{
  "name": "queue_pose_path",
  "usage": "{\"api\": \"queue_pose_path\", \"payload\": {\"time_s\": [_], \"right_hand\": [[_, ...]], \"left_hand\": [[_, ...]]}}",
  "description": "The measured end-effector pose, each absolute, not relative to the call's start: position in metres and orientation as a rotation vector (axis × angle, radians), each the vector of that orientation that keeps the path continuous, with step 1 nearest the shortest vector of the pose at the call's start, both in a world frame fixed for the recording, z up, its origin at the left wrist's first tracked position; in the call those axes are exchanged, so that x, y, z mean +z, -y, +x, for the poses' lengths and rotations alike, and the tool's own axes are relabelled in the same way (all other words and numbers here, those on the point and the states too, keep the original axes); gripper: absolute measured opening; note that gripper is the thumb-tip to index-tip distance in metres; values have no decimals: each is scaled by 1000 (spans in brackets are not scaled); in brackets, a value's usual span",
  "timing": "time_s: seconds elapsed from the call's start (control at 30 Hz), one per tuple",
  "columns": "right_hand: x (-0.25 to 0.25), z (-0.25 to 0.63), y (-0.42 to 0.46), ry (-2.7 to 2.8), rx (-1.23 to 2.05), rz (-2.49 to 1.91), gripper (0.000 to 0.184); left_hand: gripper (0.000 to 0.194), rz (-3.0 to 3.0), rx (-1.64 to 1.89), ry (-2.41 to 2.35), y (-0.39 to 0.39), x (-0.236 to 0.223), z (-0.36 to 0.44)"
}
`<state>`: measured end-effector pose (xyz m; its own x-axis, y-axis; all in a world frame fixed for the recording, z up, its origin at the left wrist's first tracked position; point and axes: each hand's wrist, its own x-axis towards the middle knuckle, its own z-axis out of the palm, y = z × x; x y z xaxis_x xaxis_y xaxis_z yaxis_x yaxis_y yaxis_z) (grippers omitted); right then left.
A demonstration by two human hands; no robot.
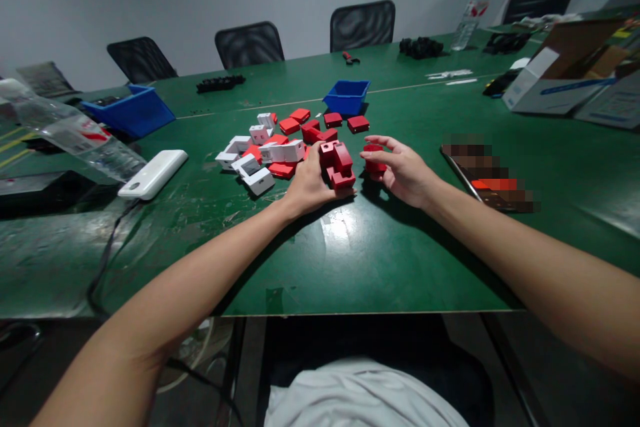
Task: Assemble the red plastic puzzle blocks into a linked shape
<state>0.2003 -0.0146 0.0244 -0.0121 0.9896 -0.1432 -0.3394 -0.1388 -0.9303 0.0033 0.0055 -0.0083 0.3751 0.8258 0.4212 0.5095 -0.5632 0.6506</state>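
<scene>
My left hand rests on the green table with its fingers closed around a cluster of red plastic blocks. Just to the right, my right hand curls round a single small red piece, thumb and fingers bent over it. Behind my left hand lies a loose heap of red and white plastic parts, and a few separate red pieces sit further back.
A small blue bin stands behind the parts; a larger blue bin is at the left. A white power bank and plastic bottle lie left, a phone right, cardboard boxes far right. Chairs line the far edge.
</scene>
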Motion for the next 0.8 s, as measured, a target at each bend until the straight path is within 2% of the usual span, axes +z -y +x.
{"api": "queue_pose_path", "payload": {"time_s": [0.13, 0.23, 0.7, 0.8], "right_hand": [[27, 200, 13, 808, 1456, -1033, 31], [28, 199, 13, 773, 1447, -994, 25], [26, 202, 12, 809, 1508, -966, 13], [27, 202, 13, 828, 1502, -997, 20]], "left_hand": [[95, 2241, 1050, -1135, -6, -8, 3], [95, 2244, 1057, -1132, -6, -9, 3], [98, 2231, 1047, -1158, -6, -9, 3], [98, 2222, 1041, -1159, -5, -8, 3]]}}
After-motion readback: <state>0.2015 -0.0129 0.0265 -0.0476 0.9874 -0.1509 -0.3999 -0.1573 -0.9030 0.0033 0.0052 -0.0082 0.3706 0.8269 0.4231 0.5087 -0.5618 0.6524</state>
